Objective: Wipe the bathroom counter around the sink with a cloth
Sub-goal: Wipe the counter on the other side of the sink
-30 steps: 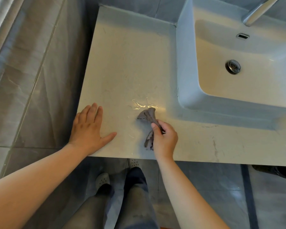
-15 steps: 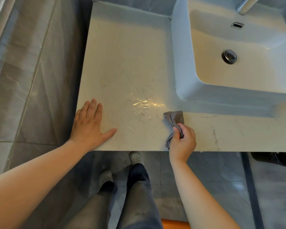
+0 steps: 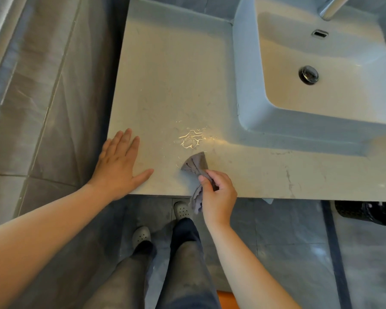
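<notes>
A beige stone counter (image 3: 172, 70) runs along the wall, with a white square sink (image 3: 247, 70) set on its right half. My right hand (image 3: 218, 195) grips a small grey cloth (image 3: 195, 162) at the counter's front edge; the cloth's front end lies on the counter and its tail hangs below the edge. A patch of water (image 3: 191, 139) glints just beyond the cloth. My left hand (image 3: 118, 166) rests flat on the counter's front left corner, fingers straight.
A chrome faucet (image 3: 331, 7) reaches over the sink from the top right, above the drain plug (image 3: 308, 74). Grey tiled wall (image 3: 42, 85) stands left of the counter. A dark basket (image 3: 363, 211) sits on the floor under the counter's right side.
My right hand has dragged the cloth back to the left along the front edge, from near the sink's corner to just below the water patch. My left hand has stayed put.
</notes>
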Tool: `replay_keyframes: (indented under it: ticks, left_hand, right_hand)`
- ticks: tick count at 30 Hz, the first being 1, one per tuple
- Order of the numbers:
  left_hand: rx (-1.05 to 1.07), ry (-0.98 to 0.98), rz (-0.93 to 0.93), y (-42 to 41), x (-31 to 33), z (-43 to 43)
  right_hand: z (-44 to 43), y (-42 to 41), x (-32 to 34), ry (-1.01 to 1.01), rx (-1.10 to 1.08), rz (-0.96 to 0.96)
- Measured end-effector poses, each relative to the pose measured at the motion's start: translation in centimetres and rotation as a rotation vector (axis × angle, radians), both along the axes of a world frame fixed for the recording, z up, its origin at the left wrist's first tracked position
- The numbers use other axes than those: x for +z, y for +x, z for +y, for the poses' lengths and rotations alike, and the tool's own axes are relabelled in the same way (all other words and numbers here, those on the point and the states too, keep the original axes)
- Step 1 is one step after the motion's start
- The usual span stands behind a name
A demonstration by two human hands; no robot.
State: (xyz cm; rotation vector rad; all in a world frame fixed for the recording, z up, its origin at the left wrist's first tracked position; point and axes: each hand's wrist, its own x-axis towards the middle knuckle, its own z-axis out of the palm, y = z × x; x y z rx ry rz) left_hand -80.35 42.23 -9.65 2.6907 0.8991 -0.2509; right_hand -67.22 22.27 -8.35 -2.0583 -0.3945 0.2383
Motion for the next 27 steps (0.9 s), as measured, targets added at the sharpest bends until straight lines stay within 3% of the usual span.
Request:
replay_keyframes:
  ticks: [6, 16, 21, 27]
  left_hand:
    - [0.033, 0.011, -0.010, -2.8, -0.2, -1.8]
    - [0.106, -0.117, -0.039, -4.0, -0.8, -2.2]
    - [0.107, -0.127, -0.044, -4.1, -0.9, -2.3]
    - [0.136, -0.126, -0.063, -4.0, -1.1, -2.5]
  right_hand:
    - [-2.5, 1.4, 0.0, -0.056, -0.204, -0.111]
    - [0.0, -3.8, -1.5, -0.128, -0.034, -0.106]
    - [0.8, -3.4, -0.3, -0.079, 0.154, 0.021]
    - [1.3, 3.7, 2.8, 0.006, -0.012, -0.119]
